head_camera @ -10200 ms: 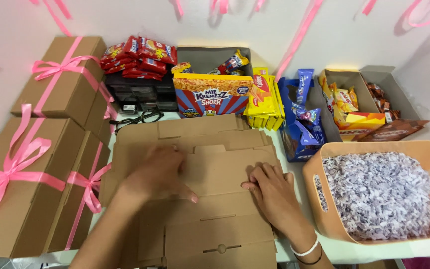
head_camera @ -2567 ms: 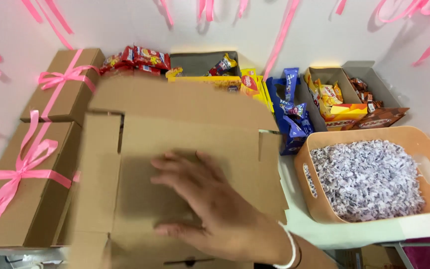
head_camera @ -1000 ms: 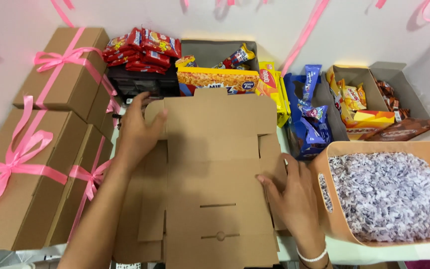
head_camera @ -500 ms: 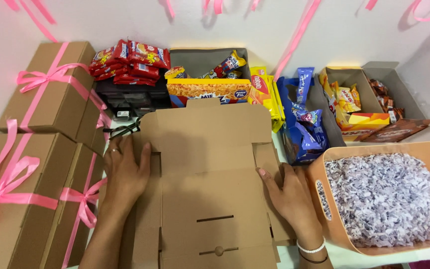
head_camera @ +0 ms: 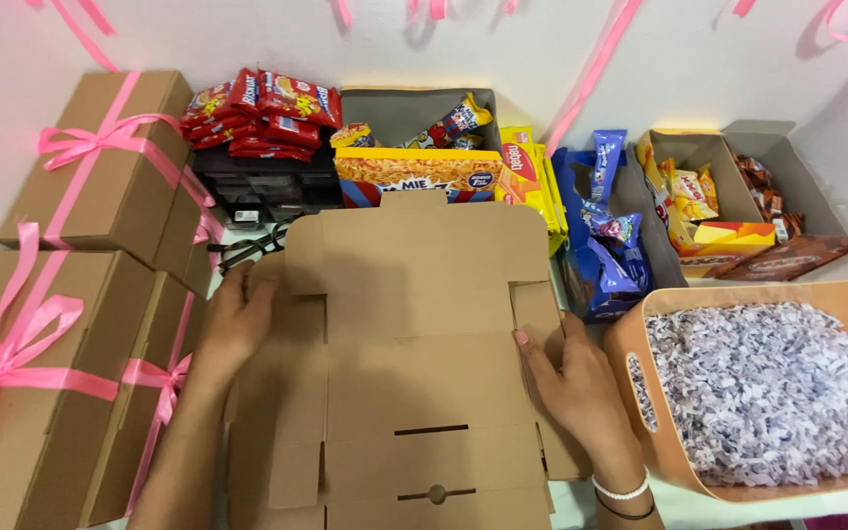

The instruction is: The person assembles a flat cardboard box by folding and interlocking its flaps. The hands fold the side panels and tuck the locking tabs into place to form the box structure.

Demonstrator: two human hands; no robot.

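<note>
A flat, unfolded cardboard box blank lies between the two hands on the counter. The left hand rests spread on its left side flap, fingers curled over the flap's edge. The right hand lies flat and open on the right side flap, fingertips touching the fold. Left of the left hand stand closed cardboard boxes tied with pink ribbon. Just right of the right hand sits a tan bin of shredded paper. Beyond both hands are snack packets.
</note>
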